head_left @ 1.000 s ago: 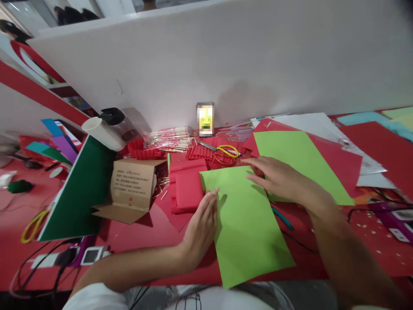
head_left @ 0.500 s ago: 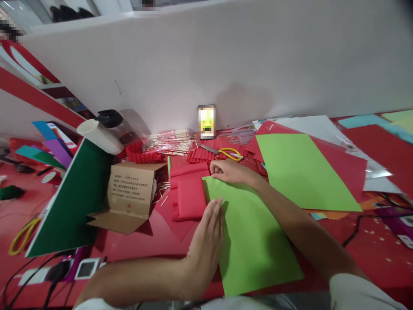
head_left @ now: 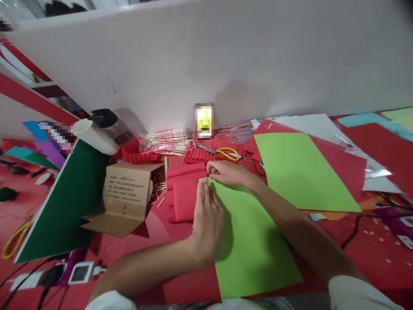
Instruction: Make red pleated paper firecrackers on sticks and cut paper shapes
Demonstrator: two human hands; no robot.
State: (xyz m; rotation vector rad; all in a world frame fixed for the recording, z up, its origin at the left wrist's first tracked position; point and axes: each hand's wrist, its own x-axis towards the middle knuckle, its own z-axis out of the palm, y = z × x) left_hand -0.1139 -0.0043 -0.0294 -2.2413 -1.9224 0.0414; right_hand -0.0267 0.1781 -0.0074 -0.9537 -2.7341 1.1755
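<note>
We lay our left hand (head_left: 208,219) open, fingers together, along the left edge of the green sheet (head_left: 254,245), in front of us toward five o'clock. Our right hand (head_left: 224,172) is curled closed at its top-left corner; we cannot tell whether it pinches the paper. From the sheet, folded red paper (head_left: 185,198) lies at ten o'clock, scissors (head_left: 222,152) at eleven.

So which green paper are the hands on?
The near green sheet, in front of the person. Both the left hand and right hand are over its edges; the other green sheet lies farther right, untouched.
</note>
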